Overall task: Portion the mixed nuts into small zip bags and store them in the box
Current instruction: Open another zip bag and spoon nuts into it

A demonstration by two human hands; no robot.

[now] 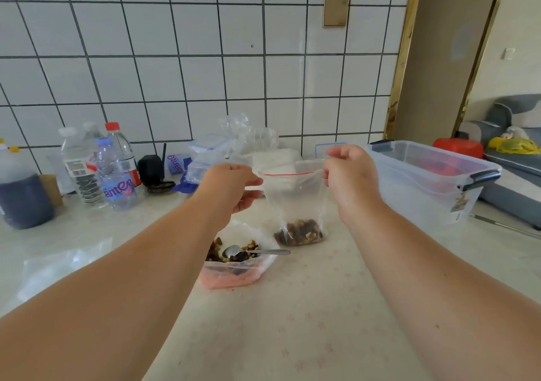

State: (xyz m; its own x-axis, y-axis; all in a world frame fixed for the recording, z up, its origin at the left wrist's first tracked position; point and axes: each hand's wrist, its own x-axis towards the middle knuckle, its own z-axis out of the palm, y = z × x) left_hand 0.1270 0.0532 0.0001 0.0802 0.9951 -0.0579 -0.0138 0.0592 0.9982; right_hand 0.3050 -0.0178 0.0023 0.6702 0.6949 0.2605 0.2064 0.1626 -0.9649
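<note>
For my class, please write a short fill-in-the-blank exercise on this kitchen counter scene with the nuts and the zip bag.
1. Both hands hold the small zip bag by its ____ edge.
2. The nuts sit at the ____ of that bag.
3. The spoon lies in the open ____ of mixed nuts.
4. The clear storage box stands on the person's ____ side.

Missing words: top; bottom; bag; right

Clear zip bag point(295, 199) upright, nuts at bottom; clear box point(430, 187) open, right.
</note>
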